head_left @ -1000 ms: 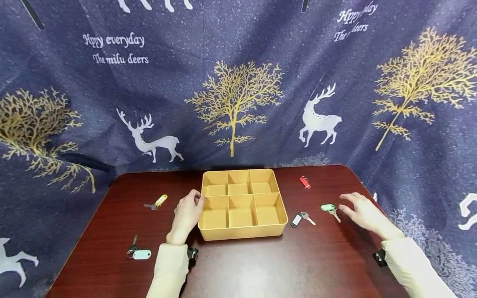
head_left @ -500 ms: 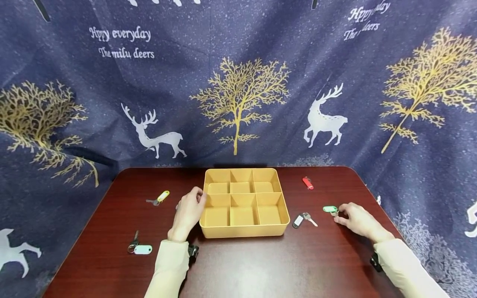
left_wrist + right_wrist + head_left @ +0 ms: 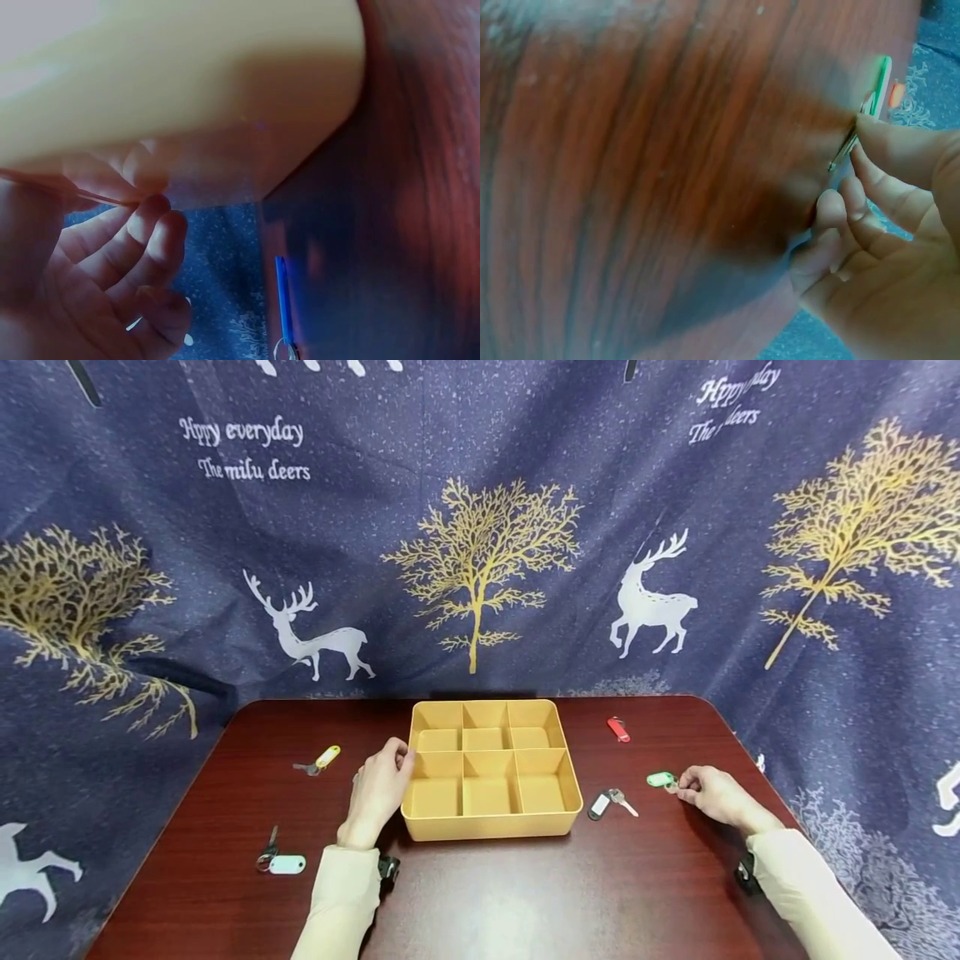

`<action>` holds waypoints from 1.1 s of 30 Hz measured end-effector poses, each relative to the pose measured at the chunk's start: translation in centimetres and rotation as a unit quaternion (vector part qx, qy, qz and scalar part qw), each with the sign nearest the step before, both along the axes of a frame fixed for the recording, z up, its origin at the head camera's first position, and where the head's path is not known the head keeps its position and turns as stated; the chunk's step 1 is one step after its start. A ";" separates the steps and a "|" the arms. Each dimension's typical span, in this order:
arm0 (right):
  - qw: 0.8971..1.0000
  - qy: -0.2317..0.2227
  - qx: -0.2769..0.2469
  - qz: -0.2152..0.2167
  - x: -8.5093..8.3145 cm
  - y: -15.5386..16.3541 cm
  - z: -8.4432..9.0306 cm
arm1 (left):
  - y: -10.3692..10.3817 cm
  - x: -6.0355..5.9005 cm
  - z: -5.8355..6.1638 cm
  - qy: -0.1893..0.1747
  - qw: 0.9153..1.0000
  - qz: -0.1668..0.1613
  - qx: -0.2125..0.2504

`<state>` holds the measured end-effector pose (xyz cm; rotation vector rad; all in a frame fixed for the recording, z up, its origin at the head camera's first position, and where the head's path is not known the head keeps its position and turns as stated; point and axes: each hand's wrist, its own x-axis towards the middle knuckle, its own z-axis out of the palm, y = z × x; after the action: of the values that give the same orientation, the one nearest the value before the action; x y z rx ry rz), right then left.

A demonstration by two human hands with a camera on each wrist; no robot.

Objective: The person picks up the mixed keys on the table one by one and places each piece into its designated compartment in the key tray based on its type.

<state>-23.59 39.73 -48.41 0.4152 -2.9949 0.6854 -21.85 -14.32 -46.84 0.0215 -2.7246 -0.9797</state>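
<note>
My left hand (image 3: 378, 789) holds the left rim of the yellow divided box (image 3: 491, 827), thumb over the edge. In the left wrist view its fingertips (image 3: 161, 214) are curled against the box wall (image 3: 180, 82). To the right of the box, my right hand (image 3: 716, 793) pinches a key (image 3: 845, 148) between thumb and fingers, low over the table. The key's green tag (image 3: 660, 779) sticks out on the left of the fingertips. In the right wrist view the tag (image 3: 882, 82) stands edge-on beyond the thumb.
A black-tagged key (image 3: 600, 805) lies just right of the box, a red tag (image 3: 618, 729) farther back. On the left lie a yellow-tagged key (image 3: 327, 757) and a pale-blue-tagged key (image 3: 287, 864). A blue tag (image 3: 283, 296) shows in the left wrist view. Patterned cloth (image 3: 480, 568) hangs behind the table.
My right hand has come down and left onto the green-tagged key, and its fingers have closed on it. The left hand has stayed at the box rim.
</note>
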 end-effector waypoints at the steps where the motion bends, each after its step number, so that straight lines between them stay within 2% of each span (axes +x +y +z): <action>1: 1.000 -0.001 -0.001 -0.003 0.0 0.0 -0.1 | 0.0 0.0 0.0 0.001 1.000 0.000 0.000; 5: 1.000 -0.013 -0.010 -0.002 0.0 0.0 -0.1 | -0.1 0.0 0.0 0.000 1.000 0.002 0.002; 12: 0.998 -0.063 -0.027 0.017 0.4 0.0 0.1 | -0.2 0.1 -0.1 0.001 1.000 0.003 -0.003; 16: 0.998 -0.049 -0.024 0.021 0.6 0.1 -0.1 | -0.1 0.2 -0.1 0.005 1.000 0.004 -0.008; 20: 1.000 -0.017 0.004 0.018 1.0 0.0 -0.3 | -0.1 0.2 -0.2 0.008 1.000 0.004 -0.007; 23: 1.000 -0.009 0.013 0.020 1.3 0.1 -0.4 | -0.1 0.3 -0.2 0.011 1.000 0.003 -0.007; 33: 0.998 -0.029 -0.048 0.037 1.9 0.4 -0.6 | -0.2 0.3 -0.1 0.009 1.000 0.005 -0.010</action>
<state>-21.71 40.10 -48.98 0.5122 -2.9967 0.8587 -21.51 -14.56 -46.97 0.0239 -2.7149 -0.9449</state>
